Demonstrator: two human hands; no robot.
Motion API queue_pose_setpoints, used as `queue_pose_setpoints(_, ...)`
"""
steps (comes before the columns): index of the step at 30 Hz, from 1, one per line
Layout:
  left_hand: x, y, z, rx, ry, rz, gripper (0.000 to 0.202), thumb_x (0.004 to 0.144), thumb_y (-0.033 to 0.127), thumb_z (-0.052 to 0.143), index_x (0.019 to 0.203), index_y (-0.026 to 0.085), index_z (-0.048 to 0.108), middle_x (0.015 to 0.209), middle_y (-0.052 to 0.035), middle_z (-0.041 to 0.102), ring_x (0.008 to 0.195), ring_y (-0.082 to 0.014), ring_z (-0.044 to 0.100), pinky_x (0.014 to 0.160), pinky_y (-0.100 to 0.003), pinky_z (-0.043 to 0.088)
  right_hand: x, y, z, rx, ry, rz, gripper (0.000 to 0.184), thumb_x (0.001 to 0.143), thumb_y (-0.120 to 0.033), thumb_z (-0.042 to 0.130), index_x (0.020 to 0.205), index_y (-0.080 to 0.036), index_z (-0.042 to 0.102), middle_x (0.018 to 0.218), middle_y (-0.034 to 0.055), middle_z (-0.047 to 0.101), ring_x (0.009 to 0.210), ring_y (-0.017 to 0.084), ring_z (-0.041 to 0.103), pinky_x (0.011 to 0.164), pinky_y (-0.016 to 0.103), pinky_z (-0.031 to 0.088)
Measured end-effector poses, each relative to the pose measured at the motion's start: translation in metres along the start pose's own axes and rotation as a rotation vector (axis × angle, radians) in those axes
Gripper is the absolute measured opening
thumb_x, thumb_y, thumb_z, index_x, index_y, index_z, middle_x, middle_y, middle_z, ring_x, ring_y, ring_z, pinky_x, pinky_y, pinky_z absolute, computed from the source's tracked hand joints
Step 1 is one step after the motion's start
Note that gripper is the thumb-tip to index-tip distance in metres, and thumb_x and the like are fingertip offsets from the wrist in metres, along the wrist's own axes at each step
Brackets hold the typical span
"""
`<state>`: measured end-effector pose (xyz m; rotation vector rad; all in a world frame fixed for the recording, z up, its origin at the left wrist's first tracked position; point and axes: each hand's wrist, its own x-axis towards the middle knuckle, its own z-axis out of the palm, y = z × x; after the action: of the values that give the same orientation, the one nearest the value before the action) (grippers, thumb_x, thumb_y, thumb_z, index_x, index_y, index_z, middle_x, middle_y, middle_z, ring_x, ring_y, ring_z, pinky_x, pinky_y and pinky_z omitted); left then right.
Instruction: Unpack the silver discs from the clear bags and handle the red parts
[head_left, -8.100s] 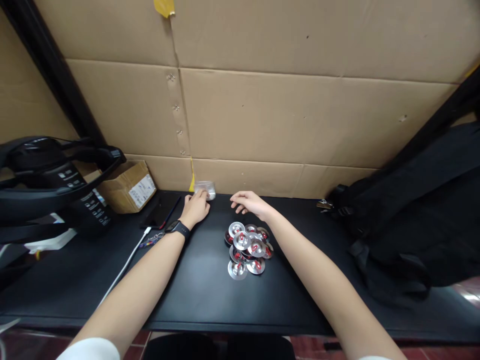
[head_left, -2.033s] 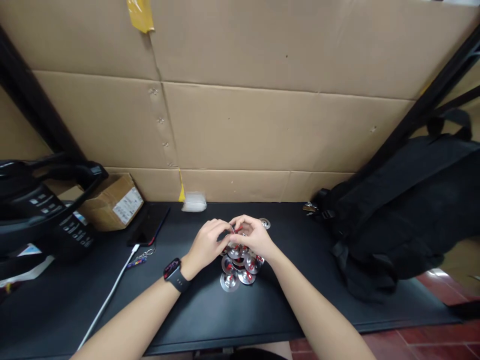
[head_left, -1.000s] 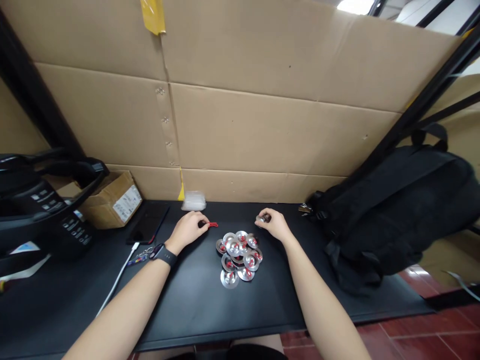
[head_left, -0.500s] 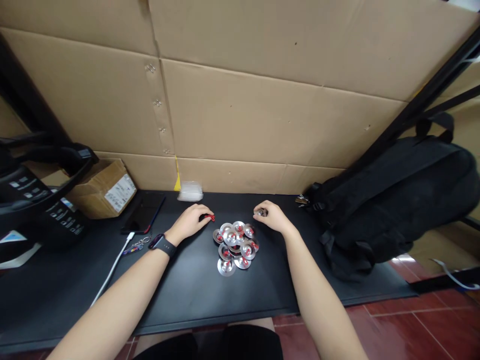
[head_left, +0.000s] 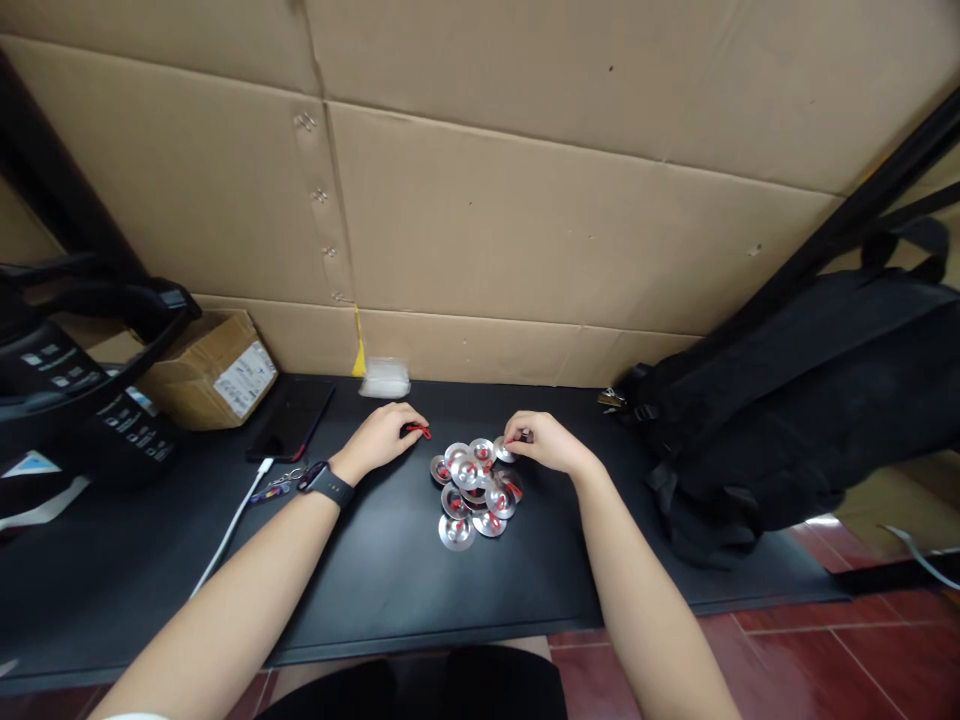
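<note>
A pile of small silver discs with red loops (head_left: 474, 490) lies on the black table (head_left: 390, 580). My left hand (head_left: 381, 441) rests left of the pile, fingers curled round a small red loop (head_left: 420, 431). A black watch (head_left: 324, 483) is on that wrist. My right hand (head_left: 541, 445) sits at the pile's upper right edge, fingers pinched on a silver disc (head_left: 504, 449) there.
A small clear bag (head_left: 385, 379) lies by the cardboard wall (head_left: 525, 220). A black phone (head_left: 292, 418), white cable (head_left: 225, 535) and keyring (head_left: 274, 488) lie left. A cardboard box (head_left: 214, 365) and a black carrier (head_left: 67, 380) stand far left. A black backpack (head_left: 795, 400) fills the right.
Two seconds ago both hands worked together over the pile; then they parted, the left carrying a red loop leftward. The right hand has now come back to the pile's edge.
</note>
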<state>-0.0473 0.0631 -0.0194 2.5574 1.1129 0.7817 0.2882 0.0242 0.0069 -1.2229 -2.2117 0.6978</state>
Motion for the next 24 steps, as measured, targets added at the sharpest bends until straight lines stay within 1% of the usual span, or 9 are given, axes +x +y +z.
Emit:
queue_pose_setpoints(3,0.0,0.001,-0.003,0.059,-0.01,-0.025,0.016,0.087,0.027,0.061,0.094,0.024,0.076,0.097,-0.0058,0.073,0.092,-0.0221,0.066,0.086,-0.034,0.049,0.002,0.0,0.0,-0.058,0.097,-0.025,0.007,0.081,-0.015,0.068,0.077,-0.019,0.072,0.099,0.0062,0.071,0.089,0.019,0.067,0.081,0.031,0.05)
queue_pose_setpoints(5,-0.001,0.001,-0.006,0.102,-0.01,-0.041,0.015,0.086,0.028,0.063,0.093,0.024,0.075,0.096,-0.006,0.073,0.091,-0.0227,0.066,0.085,-0.035,0.049,0.002,0.001,0.002,-0.067,0.123,-0.018,0.007,0.081,-0.014,0.066,0.078,-0.019,0.071,0.101,0.0065,0.071,0.09,0.019,0.067,0.082,0.032,0.049)
queue_pose_setpoints(10,-0.001,-0.003,-0.008,0.075,0.03,-0.052,0.017,0.089,0.033,0.061,0.089,0.023,0.074,0.094,-0.0056,0.074,0.09,-0.0225,0.066,0.086,-0.034,0.049,0.004,0.002,0.005,-0.032,0.097,0.008,0.007,0.082,-0.015,0.064,0.08,-0.019,0.07,0.097,0.0064,0.071,0.084,0.018,0.066,0.073,0.029,0.049)
queue_pose_setpoints(13,0.0,-0.004,-0.01,0.068,0.068,-0.051,0.022,0.093,0.036,0.056,0.09,0.023,0.074,0.094,-0.0048,0.075,0.091,-0.0217,0.068,0.086,-0.033,0.049,0.004,0.003,0.006,-0.031,0.098,0.002,0.006,0.081,-0.015,0.065,0.08,-0.019,0.069,0.097,0.0062,0.071,0.085,0.018,0.066,0.074,0.029,0.049)
queue_pose_setpoints(17,0.002,0.0,-0.011,0.053,0.116,-0.052,0.026,0.097,0.036,0.053,0.097,0.023,0.075,0.1,-0.004,0.076,0.093,-0.0212,0.068,0.088,-0.032,0.049,0.004,0.002,0.004,-0.05,0.098,-0.014,0.006,0.081,-0.014,0.066,0.08,-0.019,0.069,0.097,0.0058,0.071,0.085,0.018,0.066,0.077,0.03,0.049)
queue_pose_setpoints(22,0.001,0.005,-0.004,0.072,0.032,0.028,0.024,0.096,0.036,0.055,0.103,0.025,0.076,0.102,-0.0057,0.075,0.097,-0.0219,0.067,0.089,-0.034,0.048,0.003,0.0,0.003,-0.067,0.089,-0.017,0.008,0.081,-0.013,0.066,0.08,-0.02,0.07,0.096,0.0055,0.072,0.085,0.018,0.066,0.077,0.03,0.049)
queue_pose_setpoints(24,0.0,0.005,-0.002,0.082,0.005,0.028,0.024,0.095,0.037,0.058,0.107,0.026,0.076,0.106,-0.0063,0.074,0.1,-0.0223,0.066,0.089,-0.035,0.047,0.003,-0.001,0.002,-0.063,0.085,-0.017,0.008,0.08,-0.012,0.067,0.08,-0.019,0.07,0.095,0.0055,0.072,0.085,0.018,0.067,0.077,0.03,0.049)
